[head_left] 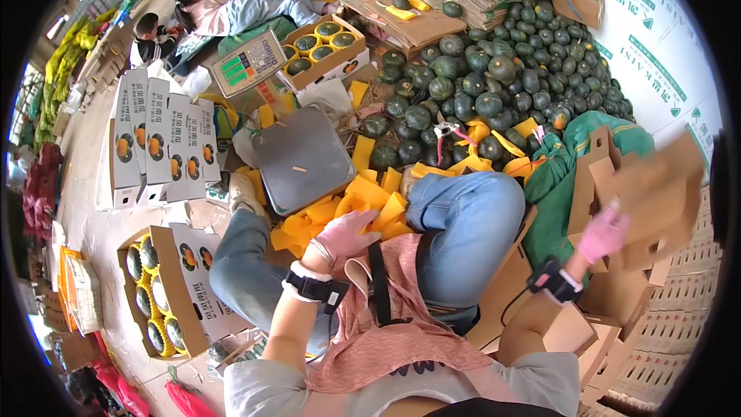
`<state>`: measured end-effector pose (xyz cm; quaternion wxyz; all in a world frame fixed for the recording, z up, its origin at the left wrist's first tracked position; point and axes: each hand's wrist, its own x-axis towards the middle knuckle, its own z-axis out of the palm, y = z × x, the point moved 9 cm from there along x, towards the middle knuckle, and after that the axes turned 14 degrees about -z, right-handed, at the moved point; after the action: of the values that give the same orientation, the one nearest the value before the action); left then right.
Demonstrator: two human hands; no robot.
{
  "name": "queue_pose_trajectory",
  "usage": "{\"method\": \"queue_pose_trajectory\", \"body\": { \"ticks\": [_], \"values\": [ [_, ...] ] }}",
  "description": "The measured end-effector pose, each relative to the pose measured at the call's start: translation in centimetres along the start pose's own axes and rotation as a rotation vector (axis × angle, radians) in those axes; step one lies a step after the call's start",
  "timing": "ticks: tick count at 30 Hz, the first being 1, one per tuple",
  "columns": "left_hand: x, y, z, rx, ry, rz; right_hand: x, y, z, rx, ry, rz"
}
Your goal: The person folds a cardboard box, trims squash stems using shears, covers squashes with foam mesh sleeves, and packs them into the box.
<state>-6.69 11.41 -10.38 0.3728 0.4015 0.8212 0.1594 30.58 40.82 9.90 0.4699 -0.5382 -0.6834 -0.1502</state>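
Note:
My left hand (346, 238), in a pink glove, rests on a heap of yellow foam net sleeves (369, 193) between my knees. Its fingers look stretched out over the sleeves, and their tips are partly hidden. Off to the right, my right hand (603, 233), also gloved in pink, grips the edge of an open brown cardboard box (656, 197), which is smeared by motion. Beyond the heap of sleeves sits a flat grey scale platform (305, 158). Red-handled pruning shears (449, 135) lie on the dark green pumpkins (494, 81).
A digital scale display (248, 63) stands near a box of netted pumpkins (323, 46). Another filled box (154, 293) is at my left, below upright printed cartons (166, 139). Cardboard boxes (617, 293) and green cloth (552, 208) crowd my right. Two people are at the back left.

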Motion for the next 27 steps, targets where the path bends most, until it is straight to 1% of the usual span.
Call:
{"method": "queue_pose_trajectory", "body": {
  "ticks": [1, 2, 3, 4, 5, 6, 7, 8, 9, 10, 11, 13, 14, 15, 16, 17, 18, 19, 20, 21, 23, 24, 25, 27],
  "values": [
    [-0.1, 0.2, -1.6, -0.012, 0.129, 0.01, -0.2, -6.1, 0.0, -0.091, -0.105, -0.215],
    [-0.4, 0.4, -3.1, -0.025, 0.256, 0.021, -1.3, -12.8, -1.5, 0.144, 0.096, -0.505],
    [-0.7, 0.4, -4.6, -0.039, 0.382, 0.034, -2.5, -16.3, -0.4, 0.264, -0.079, -0.701],
    [-1.3, -0.3, -6.6, -0.074, 0.511, 0.046, -3.3, -19.9, 0.0, 0.386, -0.234, -0.845],
    [-2.2, -1.5, -8.6, -0.109, 0.635, 0.058, -4.3, -22.9, -0.4, 0.446, -0.188, -0.969],
    [-3.5, -2.7, -10.4, -0.214, 0.754, 0.133, -5.1, -25.1, -0.1, 0.441, -0.249, -1.042],
    [-4.4, -3.9, -12.0, -0.362, 0.732, 0.042, -5.8, -26.9, 0.3, 0.422, -0.316, -1.113],
    [-6.0, -4.7, -13.8, -0.435, 0.758, -0.055, -6.2, -28.0, 1.0, 0.511, -0.367, -1.204],
    [-7.6, -5.7, -15.4, -0.353, 0.919, 0.007, -7.2, -29.0, 2.0, 0.641, -0.459, -1.325],
    [-9.1, -6.2, -16.7, -0.121, 1.041, -0.045, -8.3, -30.0, 2.7, 0.746, -0.55, -1.419],
    [-10.2, -6.6, -17.2, 0.009, 1.076, -0.097, -9.6, -31.0, 2.9, 0.859, -0.641, -1.506],
    [-11.3, -6.4, -16.4, 0.41, 1.137, -0.008, -12.3, -32.5, 2.3, 1.067, -0.73, -1.64],
    [-11.0, -5.5, -14.8, 0.663, 1.035, 0.092, -12.9, -33.1, 2.1, 1.112, -0.753, -1.715],
    [-11.2, -4.8, -12.8, 0.907, 0.921, 0.198, -13.2, -33.5, 2.5, 1.151, -0.748, -1.748],
    [-11.3, -4.5, -10.9, 0.708, 0.66, 0.182, -12.8, -33.9, 3.2, 1.185, -0.688, -1.715],
    [-11.5, -4.5, -8.5, 0.654, 0.501, 0.29, -12.5, -34.1, 4.0, 1.214, -0.624, -1.683],
    [-10.9, -7.1, -5.2, 0.555, 0.452, 0.325, -12.2, -34.5, 5.0, 1.202, -0.631, -1.64],
    [-10.9, -5.7, -3.9, 0.596, 0.447, 0.44, -12.3, -34.7, 6.0, 1.172, -0.63, -1.667],
    [-10.2, -3.6, -3.9, 0.488, 0.394, 0.467, -12.2, -34.8, 7.5, 1.096, -0.568, -1.654],
    [-9.5, -3.7, -4.2, 0.427, 0.412, 0.421, -12.1, -34.8, 9.2, 1.023, -0.509, -1.64],
    [-7.0, -5.8, -5.1, 0.448, 0.467, 0.201, -8.7, -33.2, 14.0, 0.872, -0.736, -1.434],
    [-5.8, -7.3, -5.9, 0.406, 0.504, 0.123, -6.8, -31.3, 16.8, 0.78, -0.846, -1.281],
    [-4.3, -8.7, -6.1, 0.431, 0.478, 0.023, -5.1, -28.5, 19.8, 0.681, -0.946, -1.128],
    [-1.2, -11.2, -6.3, 0.424, 0.459, -0.084, -3.6, -21.4, 26.1, 0.487, -1.156, -0.956]
  ]
}}
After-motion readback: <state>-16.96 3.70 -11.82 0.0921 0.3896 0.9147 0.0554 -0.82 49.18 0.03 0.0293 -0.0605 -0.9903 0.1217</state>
